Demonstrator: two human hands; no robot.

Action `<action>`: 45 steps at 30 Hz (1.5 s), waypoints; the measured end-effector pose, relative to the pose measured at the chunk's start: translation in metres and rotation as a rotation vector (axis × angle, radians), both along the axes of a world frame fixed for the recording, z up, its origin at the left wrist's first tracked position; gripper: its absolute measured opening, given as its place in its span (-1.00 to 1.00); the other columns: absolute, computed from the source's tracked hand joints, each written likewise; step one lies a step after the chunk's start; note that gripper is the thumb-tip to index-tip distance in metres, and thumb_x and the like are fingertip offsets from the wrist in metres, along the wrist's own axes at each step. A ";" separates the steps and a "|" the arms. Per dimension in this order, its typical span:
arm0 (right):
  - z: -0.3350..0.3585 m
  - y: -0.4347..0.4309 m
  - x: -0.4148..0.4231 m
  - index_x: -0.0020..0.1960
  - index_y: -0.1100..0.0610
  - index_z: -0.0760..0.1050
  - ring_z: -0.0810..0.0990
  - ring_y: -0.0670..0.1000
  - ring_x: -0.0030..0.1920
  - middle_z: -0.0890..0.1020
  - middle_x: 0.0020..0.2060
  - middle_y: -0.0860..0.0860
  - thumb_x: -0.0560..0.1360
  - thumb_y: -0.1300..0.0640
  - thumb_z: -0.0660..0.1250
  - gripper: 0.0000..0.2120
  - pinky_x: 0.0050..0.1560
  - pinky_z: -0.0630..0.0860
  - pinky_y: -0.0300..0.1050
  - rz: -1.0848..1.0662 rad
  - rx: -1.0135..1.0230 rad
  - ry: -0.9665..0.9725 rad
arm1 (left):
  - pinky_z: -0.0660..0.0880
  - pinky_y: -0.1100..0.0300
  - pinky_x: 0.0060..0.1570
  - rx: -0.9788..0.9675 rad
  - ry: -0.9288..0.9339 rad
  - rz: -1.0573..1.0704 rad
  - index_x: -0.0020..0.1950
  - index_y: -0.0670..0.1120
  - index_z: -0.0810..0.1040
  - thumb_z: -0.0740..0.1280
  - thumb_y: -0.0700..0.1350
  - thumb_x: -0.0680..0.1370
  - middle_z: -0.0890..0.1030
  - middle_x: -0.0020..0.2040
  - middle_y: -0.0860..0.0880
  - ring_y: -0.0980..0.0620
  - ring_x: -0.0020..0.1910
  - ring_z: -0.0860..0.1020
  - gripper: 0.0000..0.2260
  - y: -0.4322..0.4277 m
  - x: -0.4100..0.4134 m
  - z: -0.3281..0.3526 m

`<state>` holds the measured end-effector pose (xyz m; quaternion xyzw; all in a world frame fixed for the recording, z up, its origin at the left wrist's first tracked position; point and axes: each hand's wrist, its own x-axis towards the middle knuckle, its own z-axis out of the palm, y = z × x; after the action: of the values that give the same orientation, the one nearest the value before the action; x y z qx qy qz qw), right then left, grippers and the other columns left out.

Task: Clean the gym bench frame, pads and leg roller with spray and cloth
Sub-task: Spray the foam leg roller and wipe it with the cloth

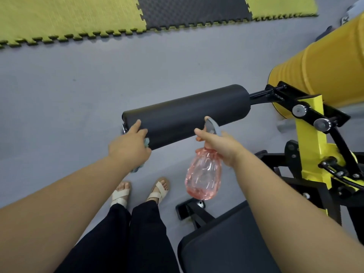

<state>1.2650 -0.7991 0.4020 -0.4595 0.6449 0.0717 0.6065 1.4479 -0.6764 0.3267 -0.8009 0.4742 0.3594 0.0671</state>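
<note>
Leg roller (187, 113), a long black padded cylinder, lies crosswise just beyond the fingertips of both hands, standing out sideways from a black arm on the bench's yellow frame (309, 138).

The person's left hand (129, 148) is at the roller's free end. It grips a bluish cloth (146, 142) bunched under the palm, with little of the cloth showing, and its outstretched fingers (136, 125) rest on the padding.

The right hand (218, 146) is wrapped round the neck of a pink see-through spray bottle (203, 178). The grey trigger head (211, 127) rises above the knuckles, right up against the roller's near side. The bottle's body hangs below the fingers. How full it is cannot be told.

A dark seat pad (226, 243) lies beneath the right forearm. A large yellow roll (319, 62) sits beyond the frame, well away from both hands.

The roller looks like soft foam under a smooth skin, so it should give a little under pressure. It may turn on its bar, which is a reason to steady the free end while wiping. Once wet, the skin is likely to be slick. The bottle seems light, thin plastic and is best held at the neck, as it is now. The cloth is limp and should fold round the curve.
</note>
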 end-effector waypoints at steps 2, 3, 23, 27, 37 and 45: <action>-0.005 0.021 0.017 0.07 0.08 0.50 0.70 0.04 -0.13 0.60 0.02 0.07 0.47 -0.02 0.40 -0.75 0.04 0.60 0.03 0.033 0.044 -0.068 | 0.45 0.08 -0.07 0.028 -0.008 -0.001 0.53 0.02 -0.01 0.16 0.02 0.57 -0.18 0.55 0.11 -0.12 0.24 0.46 -0.42 0.000 0.008 -0.008; -0.009 0.031 0.025 0.11 0.14 0.50 0.70 0.03 -0.15 0.60 -0.01 0.08 0.47 0.00 0.39 -0.71 0.07 0.59 0.06 0.042 0.048 -0.080 | 0.43 0.10 -0.09 0.049 -0.018 -0.012 0.54 0.02 -0.07 0.16 0.01 0.57 -0.22 0.54 0.11 -0.12 0.25 0.45 -0.39 0.001 0.010 -0.011; -0.004 -0.030 -0.010 0.08 0.25 0.47 0.64 0.01 -0.33 0.59 -0.19 0.10 0.46 0.14 0.36 -0.74 -0.17 0.52 -0.08 -0.197 -0.147 0.146 | 0.42 0.11 -0.10 -0.064 0.015 0.007 0.54 -0.01 -0.04 0.16 0.02 0.56 -0.14 0.55 0.11 -0.17 0.18 0.49 -0.39 -0.019 0.003 -0.009; 0.001 -0.055 -0.030 0.13 0.22 0.45 0.63 -0.01 -0.27 0.59 -0.03 0.10 0.49 0.08 0.37 -0.70 -0.33 0.56 -0.18 -0.231 -0.163 0.157 | 0.37 0.10 -0.16 0.015 -0.022 -0.029 0.55 0.01 -0.15 0.18 0.00 0.55 -0.22 0.54 0.12 -0.20 0.20 0.45 -0.32 -0.017 0.008 -0.026; -0.013 -0.011 -0.005 0.19 0.07 0.40 0.58 0.05 -0.37 0.52 -0.22 0.10 0.50 0.20 0.28 -0.73 -0.32 0.50 -0.18 -0.171 -0.036 0.036 | 0.47 0.15 -0.04 0.058 0.008 -0.238 0.53 -0.02 0.06 0.14 0.01 0.57 -0.09 0.55 0.14 -0.02 0.16 0.54 -0.45 0.037 -0.027 -0.022; -0.030 0.063 0.052 -0.16 0.09 0.44 0.66 0.08 -0.23 0.57 -0.16 0.08 0.46 0.13 0.28 -0.95 -0.07 0.57 0.03 0.095 0.023 -0.004 | 0.42 0.14 -0.22 -0.034 -0.067 -0.053 0.55 0.01 -0.11 0.18 -0.01 0.57 -0.22 0.54 0.15 -0.08 0.05 0.56 -0.36 0.012 0.001 -0.018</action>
<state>1.3169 -0.7363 0.3719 -0.4827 0.6204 0.1069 0.6088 1.4487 -0.6644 0.3089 -0.8007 0.4987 0.3225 0.0789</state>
